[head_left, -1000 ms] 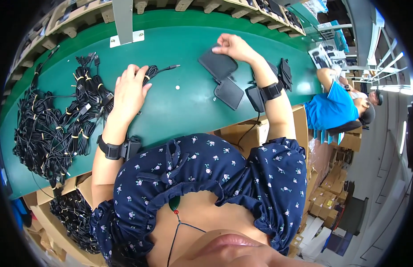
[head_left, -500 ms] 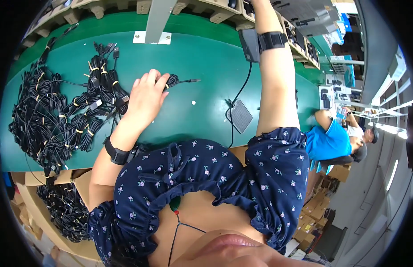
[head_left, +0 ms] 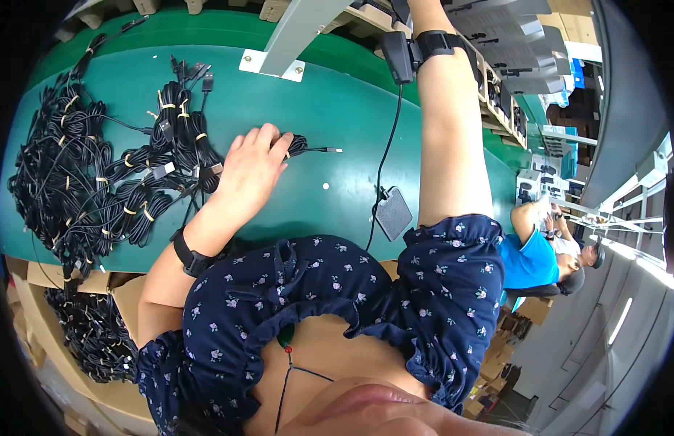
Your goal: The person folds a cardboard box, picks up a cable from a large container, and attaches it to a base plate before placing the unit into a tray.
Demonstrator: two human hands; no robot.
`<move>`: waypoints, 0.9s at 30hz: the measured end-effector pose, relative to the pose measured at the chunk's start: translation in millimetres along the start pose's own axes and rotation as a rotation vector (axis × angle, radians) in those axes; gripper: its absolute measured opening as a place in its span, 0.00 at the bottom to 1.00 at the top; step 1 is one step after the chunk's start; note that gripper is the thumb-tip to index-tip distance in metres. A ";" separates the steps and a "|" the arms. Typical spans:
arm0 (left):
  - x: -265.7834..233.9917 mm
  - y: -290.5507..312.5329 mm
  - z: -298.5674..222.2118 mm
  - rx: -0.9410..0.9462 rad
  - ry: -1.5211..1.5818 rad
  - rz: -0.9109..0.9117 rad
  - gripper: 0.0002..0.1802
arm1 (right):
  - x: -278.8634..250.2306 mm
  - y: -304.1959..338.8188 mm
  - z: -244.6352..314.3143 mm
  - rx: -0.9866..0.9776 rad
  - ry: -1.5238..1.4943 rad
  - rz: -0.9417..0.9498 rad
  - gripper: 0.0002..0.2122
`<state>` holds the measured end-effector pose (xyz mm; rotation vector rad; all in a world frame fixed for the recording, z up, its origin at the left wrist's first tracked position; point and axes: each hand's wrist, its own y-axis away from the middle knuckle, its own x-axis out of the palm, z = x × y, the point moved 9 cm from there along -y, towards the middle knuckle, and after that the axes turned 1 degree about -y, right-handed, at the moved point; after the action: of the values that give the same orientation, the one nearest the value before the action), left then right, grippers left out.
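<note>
My left hand [head_left: 255,166] lies palm down on the table, its fingers curled round a small coiled black USB cable [head_left: 299,145]. The cable's plug end sticks out to the right. Left of that hand spreads a big heap of coiled black cables [head_left: 75,171], bound with pale ties. My right forearm [head_left: 453,138] stretches far forward to the top edge, toward the moulded trays, and the right hand is cut off there. Strapped to that wrist is a black band with a dark box [head_left: 397,57] and a cord hanging from it.
The green table [head_left: 293,218] bears a dark flat pad [head_left: 393,214] near my body. A grey metal post [head_left: 301,33] rises at the back, beside trays [head_left: 490,87] of dark parts. A cardboard box [head_left: 126,396] of cables stands below left. Another person [head_left: 530,258] sits at right.
The view has shifted slightly, moving the post and my left hand rightward in the picture. My left hand stays on the coiled cable. My right arm remains stretched forward.
</note>
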<state>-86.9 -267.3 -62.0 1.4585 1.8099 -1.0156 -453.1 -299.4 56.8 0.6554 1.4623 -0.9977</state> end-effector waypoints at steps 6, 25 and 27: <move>-2.3 1.3 2.1 -0.065 0.002 -0.009 0.18 | 28.3 10.9 -40.7 0.030 -0.135 -0.160 0.21; -17.0 -0.2 38.9 -0.269 0.809 -0.281 0.17 | -24.6 304.6 40.9 -0.325 -0.853 0.141 0.09; -0.6 -4.9 36.0 -0.343 1.022 -0.047 0.16 | -17.1 299.1 24.8 -0.150 -1.141 0.129 0.06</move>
<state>-92.1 -298.6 -79.6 1.8571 2.5170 0.1372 -182.5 -176.1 12.9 0.0024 0.4630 -0.8969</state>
